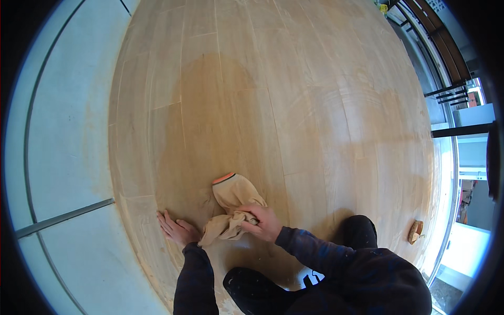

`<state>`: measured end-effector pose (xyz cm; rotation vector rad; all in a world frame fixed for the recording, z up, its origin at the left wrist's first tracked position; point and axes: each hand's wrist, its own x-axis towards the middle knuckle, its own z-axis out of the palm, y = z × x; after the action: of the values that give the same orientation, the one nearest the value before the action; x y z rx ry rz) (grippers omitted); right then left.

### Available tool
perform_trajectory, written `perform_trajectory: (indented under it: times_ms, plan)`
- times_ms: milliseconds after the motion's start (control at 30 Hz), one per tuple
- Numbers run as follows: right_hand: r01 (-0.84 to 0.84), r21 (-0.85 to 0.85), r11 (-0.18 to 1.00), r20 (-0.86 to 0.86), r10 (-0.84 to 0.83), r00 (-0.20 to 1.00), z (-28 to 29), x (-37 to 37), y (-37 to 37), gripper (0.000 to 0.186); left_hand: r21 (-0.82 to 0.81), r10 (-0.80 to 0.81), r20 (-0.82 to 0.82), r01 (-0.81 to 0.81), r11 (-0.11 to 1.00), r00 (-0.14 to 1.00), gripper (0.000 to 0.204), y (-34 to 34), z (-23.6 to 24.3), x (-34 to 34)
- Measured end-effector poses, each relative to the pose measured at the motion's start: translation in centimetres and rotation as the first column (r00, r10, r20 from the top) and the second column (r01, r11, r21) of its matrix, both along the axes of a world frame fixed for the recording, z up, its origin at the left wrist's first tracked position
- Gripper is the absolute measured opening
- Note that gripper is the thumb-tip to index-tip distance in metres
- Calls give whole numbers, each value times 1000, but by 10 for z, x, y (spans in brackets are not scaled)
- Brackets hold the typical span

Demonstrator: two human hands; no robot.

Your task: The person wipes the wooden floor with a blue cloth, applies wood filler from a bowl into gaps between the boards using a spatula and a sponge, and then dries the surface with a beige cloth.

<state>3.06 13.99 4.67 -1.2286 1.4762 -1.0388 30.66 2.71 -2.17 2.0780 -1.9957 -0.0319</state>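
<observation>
Though crumpled, one cloth, two hands

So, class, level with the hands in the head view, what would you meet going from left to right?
Pale panels, left hand, tan cloth gripped by the right hand, right knee, small brown thing.

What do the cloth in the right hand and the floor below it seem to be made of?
The cloth looks like soft, matt fabric, fibre unclear: it bunches in folds in the right hand. The floor looks like wood or wood-look tile with a slight sheen: it shows grain and long joints.
</observation>
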Motion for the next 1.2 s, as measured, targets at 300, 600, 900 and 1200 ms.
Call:
perform_trajectory:
  times_ms: [300, 600, 900, 1200]
  plan:
    - [514, 188, 837, -721, -238, 650, 9, -54, 86, 84, 9, 17, 24, -17, 1000, 1000, 58, 3, 1, -15]
    - [239, -62, 969, -876, -168, 452, -70, -180, -112, 88, 20, 0, 20, 0, 1000, 1000, 59, 6, -1, -5]
    - [193, -115, 974, -914, -180, 364, -77, -276, -273, 82, 24, 6, 8, -6, 1000, 1000, 57, 5, -3, -9]
    - [82, 181, 980, -869, 120, 481, -40, -100, -6, 95, 24, 22, 65, -23, 999, 998, 57, 1, -4, 3]
